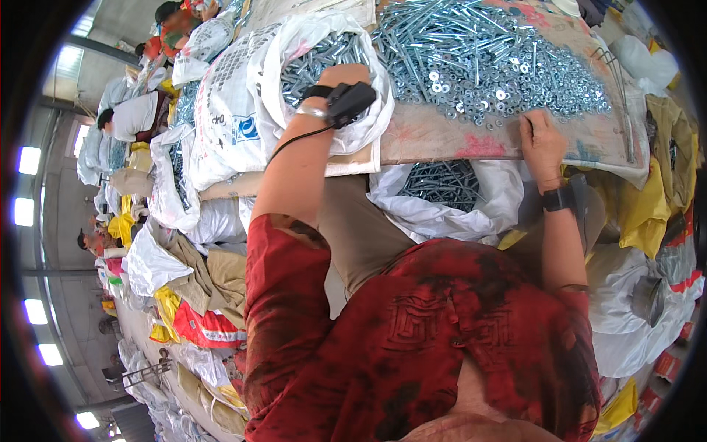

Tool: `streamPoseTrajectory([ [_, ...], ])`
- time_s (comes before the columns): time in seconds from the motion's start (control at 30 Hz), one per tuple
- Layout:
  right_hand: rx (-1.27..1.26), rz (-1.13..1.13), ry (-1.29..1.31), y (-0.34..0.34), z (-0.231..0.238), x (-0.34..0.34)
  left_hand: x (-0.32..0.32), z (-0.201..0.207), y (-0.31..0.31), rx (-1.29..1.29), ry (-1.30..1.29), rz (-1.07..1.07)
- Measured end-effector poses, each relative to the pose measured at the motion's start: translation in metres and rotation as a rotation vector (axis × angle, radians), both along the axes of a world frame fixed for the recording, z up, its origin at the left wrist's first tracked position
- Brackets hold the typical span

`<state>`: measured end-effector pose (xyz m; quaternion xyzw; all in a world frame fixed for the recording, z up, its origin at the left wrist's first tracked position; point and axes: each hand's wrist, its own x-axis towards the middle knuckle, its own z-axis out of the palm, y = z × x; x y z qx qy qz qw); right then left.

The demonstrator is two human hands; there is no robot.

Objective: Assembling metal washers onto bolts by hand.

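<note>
My left hand (345, 75) reaches into the mouth of a white woven sack (228, 103) lying on the table. Inside that sack are many shiny metal bolts (298, 74), and my left fingers are hidden from sight. At the near edge of the table, my right hand (543, 140) is closed, its fingers curled in; what they hold, if anything, does not show. Just beyond it spread loose washers (508, 88), running into a heap of long bolts (434, 37).
A cloth-like cover (434, 132) with red and blue stains lies over the table. Below its edge, an open white sack (493, 206) holds more bolts (440, 184). Yellow sacks (641, 214) stand at the right. Other people (136, 118) are at the far left among sacks.
</note>
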<state>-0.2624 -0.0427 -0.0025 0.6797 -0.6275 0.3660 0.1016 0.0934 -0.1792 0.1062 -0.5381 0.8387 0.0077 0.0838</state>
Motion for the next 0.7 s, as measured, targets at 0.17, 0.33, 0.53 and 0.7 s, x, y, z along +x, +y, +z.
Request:
streamPoseTrajectory([
  [0.17,-0.004,0.011,-0.051,0.002,-0.001,-0.001,0.053,0.011,-0.02,0.486,0.648,0.377],
  [0.33,0.023,0.006,-0.064,0.001,0.005,0.001,0.073,0.012,0.014,0.407,1.67,0.383],
  [0.53,0.026,-0.018,-0.016,-0.001,0.003,0.005,0.054,-0.016,-0.029,-0.05,0.899,0.269],
  [0.7,0.009,-0.008,-0.019,-0.002,-0.002,0.001,0.004,-0.035,-0.023,-0.287,0.004,-0.001],
])
